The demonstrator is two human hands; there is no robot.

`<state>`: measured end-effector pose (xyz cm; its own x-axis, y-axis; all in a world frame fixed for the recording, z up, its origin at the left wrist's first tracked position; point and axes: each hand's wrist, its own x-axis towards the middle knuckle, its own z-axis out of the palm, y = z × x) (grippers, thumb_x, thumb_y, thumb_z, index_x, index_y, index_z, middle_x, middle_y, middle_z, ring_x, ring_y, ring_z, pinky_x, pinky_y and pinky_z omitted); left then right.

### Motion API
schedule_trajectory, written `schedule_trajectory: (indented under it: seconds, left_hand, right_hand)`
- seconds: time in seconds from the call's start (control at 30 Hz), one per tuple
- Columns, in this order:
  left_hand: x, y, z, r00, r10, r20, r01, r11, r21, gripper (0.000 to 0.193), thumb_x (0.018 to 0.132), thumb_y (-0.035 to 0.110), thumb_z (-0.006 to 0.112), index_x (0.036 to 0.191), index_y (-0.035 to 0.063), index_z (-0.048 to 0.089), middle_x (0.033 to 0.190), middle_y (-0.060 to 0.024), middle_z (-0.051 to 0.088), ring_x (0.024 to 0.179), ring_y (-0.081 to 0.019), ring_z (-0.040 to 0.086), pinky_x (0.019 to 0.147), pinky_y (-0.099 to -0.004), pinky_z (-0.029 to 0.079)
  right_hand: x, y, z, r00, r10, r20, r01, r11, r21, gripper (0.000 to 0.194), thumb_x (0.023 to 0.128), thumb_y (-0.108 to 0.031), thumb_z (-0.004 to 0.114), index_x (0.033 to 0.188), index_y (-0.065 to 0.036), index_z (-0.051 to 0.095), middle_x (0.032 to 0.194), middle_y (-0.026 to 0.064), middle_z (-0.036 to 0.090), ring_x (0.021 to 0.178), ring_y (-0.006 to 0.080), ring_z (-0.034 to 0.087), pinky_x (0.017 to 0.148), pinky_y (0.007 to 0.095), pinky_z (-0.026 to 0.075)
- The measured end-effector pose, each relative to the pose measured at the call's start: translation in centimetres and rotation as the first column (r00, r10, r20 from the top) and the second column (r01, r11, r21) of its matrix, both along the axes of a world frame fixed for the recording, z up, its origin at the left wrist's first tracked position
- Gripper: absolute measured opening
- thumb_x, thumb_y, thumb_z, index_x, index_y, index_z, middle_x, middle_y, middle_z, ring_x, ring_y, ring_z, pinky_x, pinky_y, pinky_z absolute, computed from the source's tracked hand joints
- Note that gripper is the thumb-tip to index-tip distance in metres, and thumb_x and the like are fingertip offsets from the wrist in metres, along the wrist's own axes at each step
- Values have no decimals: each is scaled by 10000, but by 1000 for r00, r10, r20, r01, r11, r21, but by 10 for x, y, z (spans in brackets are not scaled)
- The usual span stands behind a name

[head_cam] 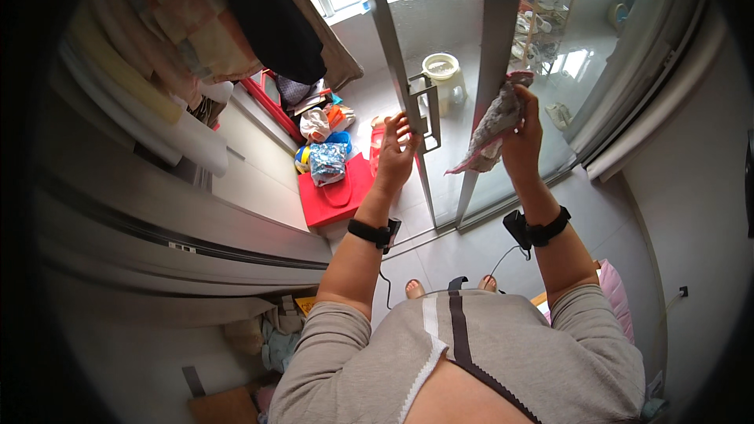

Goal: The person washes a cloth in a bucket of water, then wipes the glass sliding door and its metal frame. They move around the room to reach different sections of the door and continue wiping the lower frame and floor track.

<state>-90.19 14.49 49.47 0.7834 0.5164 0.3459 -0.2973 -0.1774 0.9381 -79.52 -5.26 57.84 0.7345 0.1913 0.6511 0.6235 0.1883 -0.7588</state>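
Note:
My right hand (524, 129) holds a grey cloth with pink edging (493, 129) against the metal frame (492, 41) of a sliding glass door. My left hand (397, 150) is at the edge of the door's other upright (392, 41), just left of the rectangular door handle (433, 112). Its fingers are bent around or against that edge; their exact hold is partly hidden. Glass (445, 23) spans the space between the two uprights. Both wrists wear black straps with small devices.
Beyond the door stand a pale basin (440, 66) and a shoe rack (545, 12). A red bag (333, 194), a blue patterned bundle (328, 162) and other items lie to the left. Clothes (194, 17) hang at upper left, and a curtain (654, 94) hangs at right.

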Motion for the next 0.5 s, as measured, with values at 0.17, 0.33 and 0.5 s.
schedule_trajectory:
  seconds: [0.17,0.33,0.5]
  left_hand:
    - [-4,-19,-12,972,-232,46,228,970,79,687,984,289,538,1498,17,172,1512,-185,289,1414,-272,271,1080,-401,352]
    - [-6,-38,-12,956,-284,-69,290,953,87,876,908,483,584,1511,35,133,1535,-191,246,1424,-290,252,1108,-464,295]
    - [-13,-40,-6,997,-10,-78,23,985,169,602,885,273,667,1351,21,382,1239,-146,554,1177,-260,543,946,-401,458]
  right_hand:
    - [-32,15,3,997,-22,78,28,996,-89,503,738,114,594,1204,-57,509,1060,134,622,956,243,647,802,330,514]
    - [-36,11,1,945,322,-54,-324,945,-41,527,752,94,618,1244,-47,492,1106,122,608,1006,191,606,846,304,491]
    - [-30,-1,-4,770,622,-144,-626,779,18,412,806,31,647,1190,-48,523,1099,72,600,1013,136,567,876,271,458]
